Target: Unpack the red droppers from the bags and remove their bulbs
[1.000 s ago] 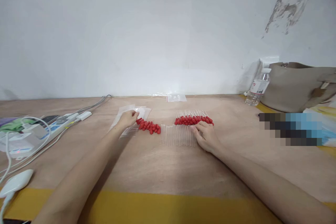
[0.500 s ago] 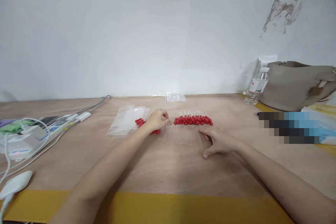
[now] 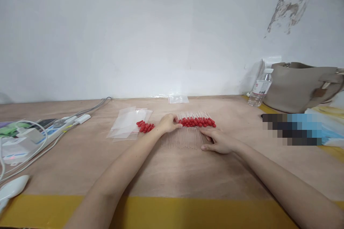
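Note:
The bent fingers of my left hand (image 3: 170, 123) are pinched together at the left end of a row of red-tipped pale sticks (image 3: 197, 122). What sits between those fingertips is too small to make out. Just in front of the row lies a clear plastic comb-like strip (image 3: 180, 139) with many thin teeth. My right hand (image 3: 219, 141) has its thumb and fingers closed around the strip's right end. To the left of my left wrist is a small pile of loose red pieces (image 3: 145, 127), partly over some clear plastic bags (image 3: 122, 123).
A small clear bag (image 3: 178, 99) lies by the wall. At right stand a water bottle (image 3: 260, 87) and a grey handbag (image 3: 298, 87), with a blue item (image 3: 326, 130) before them. A power strip (image 3: 57, 127) with chargers and cables lies at left. Yellow tape (image 3: 172, 213) lines the front edge.
My left hand has moved right, to the end of the red-tipped row, uncovering more loose red pieces. My right thumb has drawn in toward the strip's end. The view has shifted slightly.

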`<state>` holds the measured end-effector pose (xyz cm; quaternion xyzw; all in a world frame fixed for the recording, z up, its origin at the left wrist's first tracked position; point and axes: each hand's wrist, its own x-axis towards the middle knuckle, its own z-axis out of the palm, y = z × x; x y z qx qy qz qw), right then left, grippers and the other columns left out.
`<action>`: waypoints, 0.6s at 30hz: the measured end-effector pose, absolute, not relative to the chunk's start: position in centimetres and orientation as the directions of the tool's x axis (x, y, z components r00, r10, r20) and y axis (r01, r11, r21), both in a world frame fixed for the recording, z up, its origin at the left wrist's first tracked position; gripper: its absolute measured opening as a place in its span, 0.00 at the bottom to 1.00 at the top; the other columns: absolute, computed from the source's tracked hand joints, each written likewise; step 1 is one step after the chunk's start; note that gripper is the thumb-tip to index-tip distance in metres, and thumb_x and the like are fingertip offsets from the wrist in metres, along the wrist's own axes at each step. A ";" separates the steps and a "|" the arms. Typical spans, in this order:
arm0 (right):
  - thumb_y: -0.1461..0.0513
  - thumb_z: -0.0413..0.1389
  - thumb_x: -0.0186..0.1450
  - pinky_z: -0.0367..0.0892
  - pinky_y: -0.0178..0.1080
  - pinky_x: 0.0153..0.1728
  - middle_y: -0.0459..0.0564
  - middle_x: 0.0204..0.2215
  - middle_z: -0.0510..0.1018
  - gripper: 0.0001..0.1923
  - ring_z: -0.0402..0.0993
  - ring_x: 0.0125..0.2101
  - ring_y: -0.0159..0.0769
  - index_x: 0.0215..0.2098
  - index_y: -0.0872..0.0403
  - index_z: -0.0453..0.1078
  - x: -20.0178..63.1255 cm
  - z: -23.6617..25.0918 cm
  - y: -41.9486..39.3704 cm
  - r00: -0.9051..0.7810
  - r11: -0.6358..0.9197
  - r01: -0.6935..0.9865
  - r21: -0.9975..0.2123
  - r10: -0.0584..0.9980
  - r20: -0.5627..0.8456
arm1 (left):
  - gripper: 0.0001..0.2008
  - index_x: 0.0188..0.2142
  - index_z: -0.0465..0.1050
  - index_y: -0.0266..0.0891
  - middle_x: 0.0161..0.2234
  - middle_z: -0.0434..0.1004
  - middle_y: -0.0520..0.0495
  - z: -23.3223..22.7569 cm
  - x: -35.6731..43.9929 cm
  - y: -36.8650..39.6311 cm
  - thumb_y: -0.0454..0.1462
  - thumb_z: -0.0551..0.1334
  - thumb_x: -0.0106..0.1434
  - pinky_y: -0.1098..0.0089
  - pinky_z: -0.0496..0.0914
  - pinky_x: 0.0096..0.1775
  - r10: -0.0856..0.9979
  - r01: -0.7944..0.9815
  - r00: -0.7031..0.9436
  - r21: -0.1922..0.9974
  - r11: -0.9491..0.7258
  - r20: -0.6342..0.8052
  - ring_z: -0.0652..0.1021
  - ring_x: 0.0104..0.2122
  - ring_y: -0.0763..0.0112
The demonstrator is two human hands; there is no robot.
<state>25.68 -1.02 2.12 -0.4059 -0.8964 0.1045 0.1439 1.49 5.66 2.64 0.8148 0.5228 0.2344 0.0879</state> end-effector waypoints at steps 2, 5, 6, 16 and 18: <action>0.46 0.55 0.52 0.54 0.36 0.31 0.48 0.26 0.67 0.25 0.62 0.30 0.37 0.40 0.55 0.65 25.7 2.2 -1.1 -0.633 0.647 0.699 -0.305 0.758 0.158 | 0.08 0.24 0.69 0.38 0.25 0.72 0.50 2.5 1.8 5.5 0.41 0.62 0.50 0.71 0.64 0.30 0.892 0.810 0.307 0.401 -0.427 0.331 0.72 0.28 0.69; 0.45 0.56 0.50 0.56 0.36 0.29 0.47 0.25 0.66 0.25 0.62 0.28 0.35 0.34 0.55 0.65 25.8 2.1 -1.1 -0.631 0.641 0.691 -0.336 0.760 0.152 | 0.08 0.25 0.67 0.37 0.26 0.72 0.48 2.3 2.2 5.0 0.40 0.58 0.54 0.70 0.65 0.31 0.885 0.814 0.204 0.429 -0.391 0.418 0.72 0.29 0.68; 0.44 0.56 0.49 0.56 0.35 0.28 0.47 0.25 0.66 0.25 0.61 0.27 0.35 0.35 0.55 0.66 25.9 1.9 -1.0 -0.625 0.635 0.687 -0.353 0.765 0.158 | 0.08 0.25 0.66 0.37 0.26 0.71 0.48 2.2 2.2 4.7 0.40 0.56 0.56 0.69 0.65 0.31 0.880 0.814 0.167 0.442 -0.378 0.445 0.72 0.29 0.68; 0.47 0.48 0.58 0.60 0.35 0.25 0.48 0.23 0.70 0.21 0.63 0.24 0.32 0.31 0.56 0.70 23.5 0.9 -1.4 -0.190 0.438 0.527 -0.728 0.896 0.401 | 0.06 0.29 0.64 0.38 0.26 0.69 0.49 1.4 -0.1 -2.3 0.37 0.55 0.59 0.71 0.65 0.32 0.625 0.705 0.282 0.284 -0.649 0.728 0.71 0.29 0.71; 0.49 0.48 0.59 0.59 0.35 0.24 0.48 0.23 0.72 0.20 0.64 0.23 0.32 0.30 0.55 0.71 21.8 1.1 -2.5 -0.243 0.463 0.463 -0.756 0.886 0.394 | 0.05 0.29 0.64 0.37 0.26 0.69 0.49 0.8 0.1 -3.6 0.37 0.55 0.60 0.70 0.65 0.32 0.547 0.661 0.407 0.178 -0.729 0.731 0.70 0.29 0.71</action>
